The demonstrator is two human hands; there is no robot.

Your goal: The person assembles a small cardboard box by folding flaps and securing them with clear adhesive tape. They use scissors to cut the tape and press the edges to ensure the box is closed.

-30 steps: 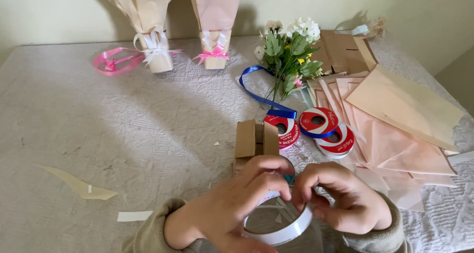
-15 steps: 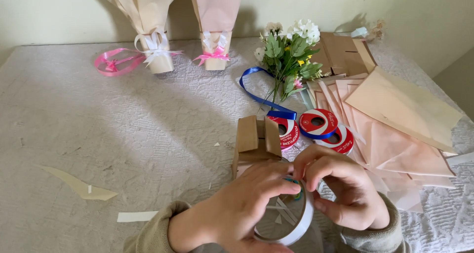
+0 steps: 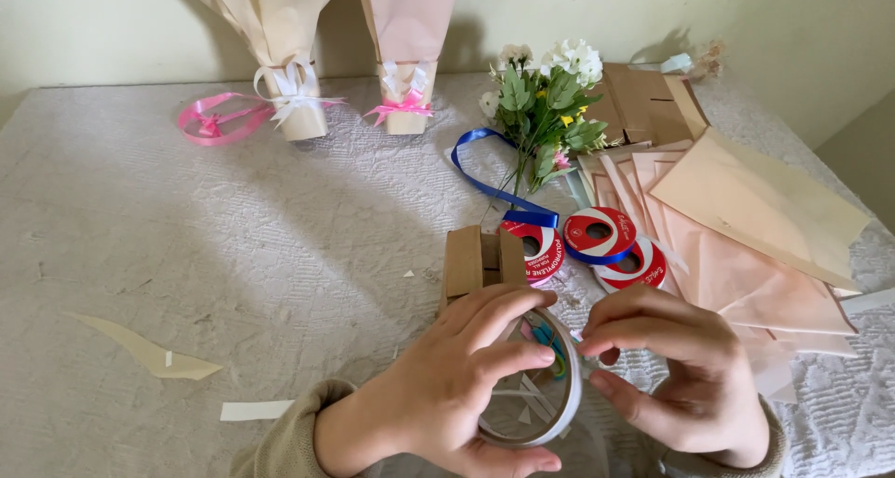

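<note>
My left hand (image 3: 447, 385) grips a white roll of tape (image 3: 545, 413) near the table's front edge, held on edge with its open centre showing. My right hand (image 3: 676, 371) is pressed to the roll's upper right rim, thumb and fingertips pinched together there. Something small and teal with pink shows behind the roll, too hidden to name. Just beyond the hands lies a small folded brown cardboard piece (image 3: 480, 259).
Three red-and-white ribbon spools (image 3: 597, 240) with a blue ribbon (image 3: 485, 175) lie beyond the hands. A bunch of flowers (image 3: 545, 96), pink paper sheets (image 3: 746, 226), two wrapped paper cones with bows (image 3: 298, 96), a pink ribbon loop (image 3: 219, 119) and paper scraps (image 3: 154, 352) lie around.
The roll has been tipped up from flat to on edge. My right hand has shifted to pinch at its upper rim.
</note>
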